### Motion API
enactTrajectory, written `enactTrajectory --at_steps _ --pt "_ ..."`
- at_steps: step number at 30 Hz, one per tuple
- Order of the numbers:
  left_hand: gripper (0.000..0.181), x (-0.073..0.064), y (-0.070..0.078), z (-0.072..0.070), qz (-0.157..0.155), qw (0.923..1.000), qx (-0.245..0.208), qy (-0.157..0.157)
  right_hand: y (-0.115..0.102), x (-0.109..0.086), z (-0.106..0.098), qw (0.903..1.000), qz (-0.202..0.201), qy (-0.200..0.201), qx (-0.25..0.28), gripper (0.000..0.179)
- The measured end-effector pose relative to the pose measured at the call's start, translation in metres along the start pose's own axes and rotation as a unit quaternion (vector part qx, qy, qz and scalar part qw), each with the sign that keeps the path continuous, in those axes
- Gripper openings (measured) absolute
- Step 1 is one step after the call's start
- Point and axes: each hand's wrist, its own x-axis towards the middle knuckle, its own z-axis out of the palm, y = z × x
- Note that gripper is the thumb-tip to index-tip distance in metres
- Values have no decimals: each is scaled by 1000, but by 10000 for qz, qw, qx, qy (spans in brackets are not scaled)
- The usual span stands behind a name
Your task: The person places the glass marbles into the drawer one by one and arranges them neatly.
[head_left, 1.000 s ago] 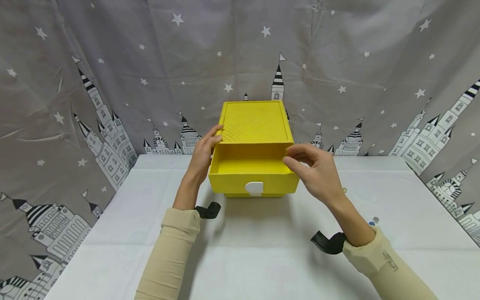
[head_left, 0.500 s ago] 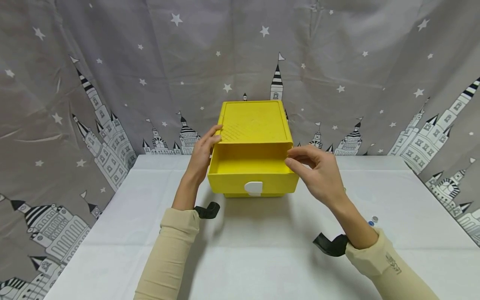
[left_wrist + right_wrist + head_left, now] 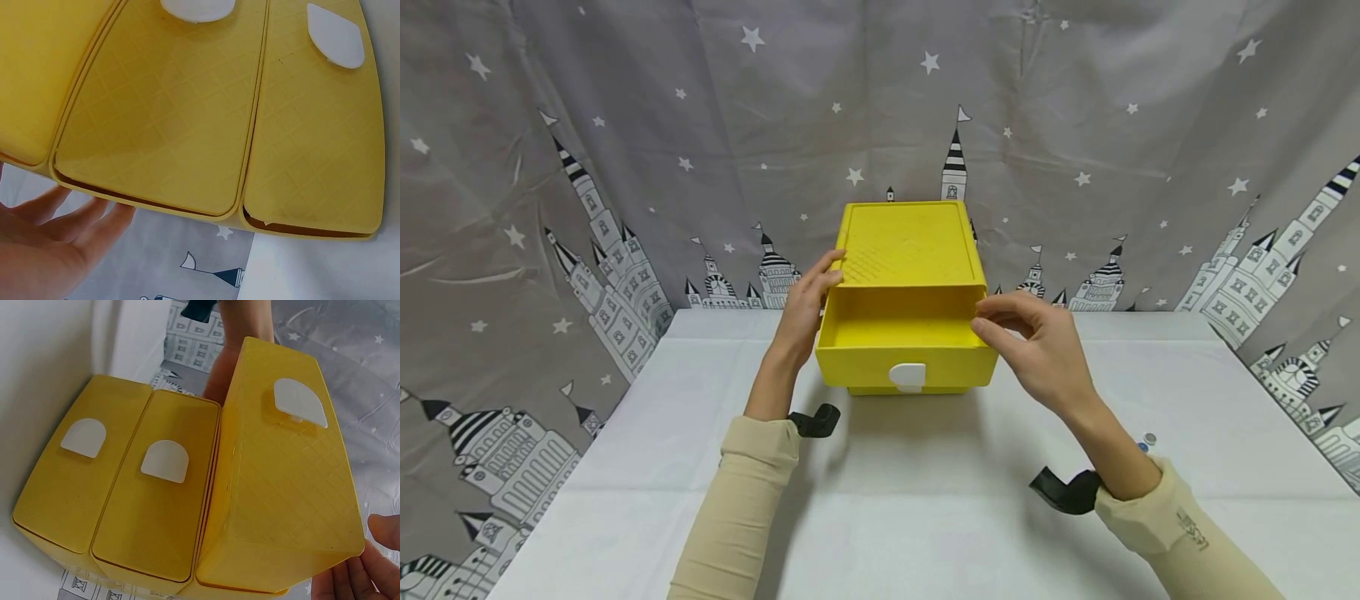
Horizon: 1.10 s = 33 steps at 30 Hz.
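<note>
On the table [image 3: 910, 517], the yellow cabinet [image 3: 910, 242] has its top drawer [image 3: 853, 367] pulled out; its middle drawer [image 3: 140, 519] and bottom drawer [image 3: 69, 487] look closed. Your left hand [image 3: 805, 312] steadies its side, fingers extended; your right hand [image 3: 1041, 350] bends at the drawer's edge, pinch uncertain.

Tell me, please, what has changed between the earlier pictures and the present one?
The right hand shifted very slightly rightward, beside the right edge of the drawer. No hold visibly changed. The drawer stays pulled out, and the left hand stays against the left side of the cabinet.
</note>
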Motion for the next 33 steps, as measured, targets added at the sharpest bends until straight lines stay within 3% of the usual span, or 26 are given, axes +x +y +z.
enactTrajectory --at_steps 16,33 --pt "48 0 0 0 22 10000 -5 36 -2 -13 -5 9997 -116 78 191 15" --pt "49 0 -1 0 27 10000 61 38 10 -41 -23 9997 222 42 52 15"
